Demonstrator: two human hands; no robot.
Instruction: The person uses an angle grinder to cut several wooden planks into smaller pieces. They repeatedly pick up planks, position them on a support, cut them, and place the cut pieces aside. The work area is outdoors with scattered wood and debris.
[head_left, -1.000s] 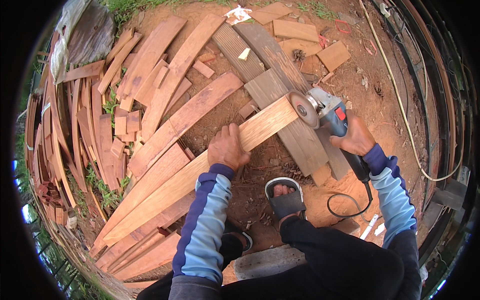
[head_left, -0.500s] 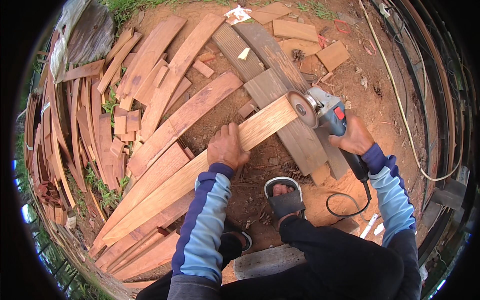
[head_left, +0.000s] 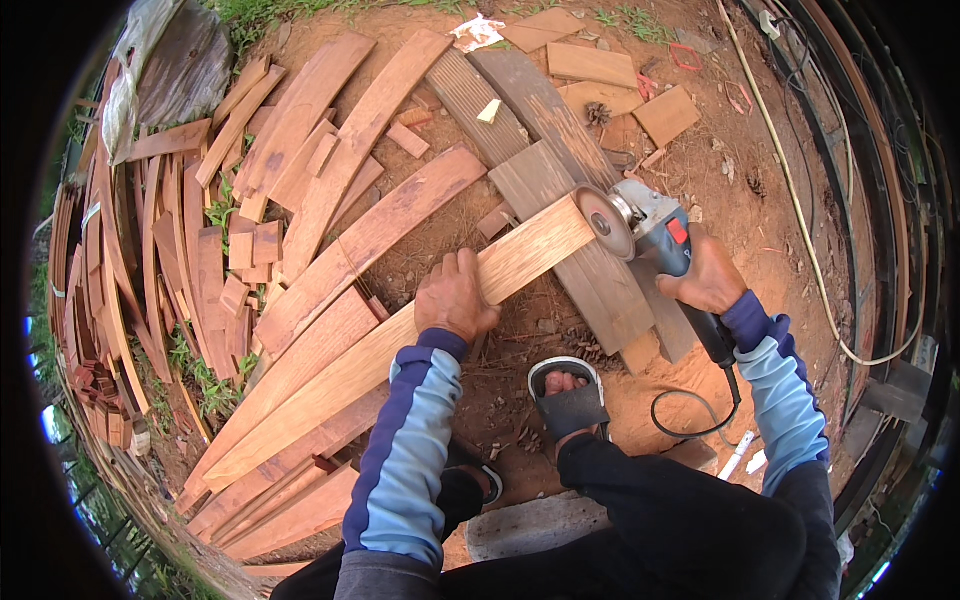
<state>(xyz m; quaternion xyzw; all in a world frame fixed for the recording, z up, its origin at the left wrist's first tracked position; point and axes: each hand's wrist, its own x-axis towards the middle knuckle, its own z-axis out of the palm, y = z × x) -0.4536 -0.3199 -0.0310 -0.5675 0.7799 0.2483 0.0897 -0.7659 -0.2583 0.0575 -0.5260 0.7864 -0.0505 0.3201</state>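
Observation:
My right hand is wrapped round the body of an angle grinder, a blue and black tool with a grey metal head. Its round disc meets the far right end of a long, light-coloured wooden plank. Gripping that plank partway along is my left hand, fingers curled over its far edge. The plank slopes from lower left up to the grinder, its end resting across dark grooved boards. The grinder's black cord loops near my right forearm.
Reddish boards and offcuts cover the ground at left. Short wood pieces lie at the far side. A pale cable runs down the right. My sandalled foot is close below the plank; a concrete block lies nearer.
Almost nothing differs. The grinder and my right hand have shifted very slightly, with the disc still at the plank's end; my left hand keeps its place.

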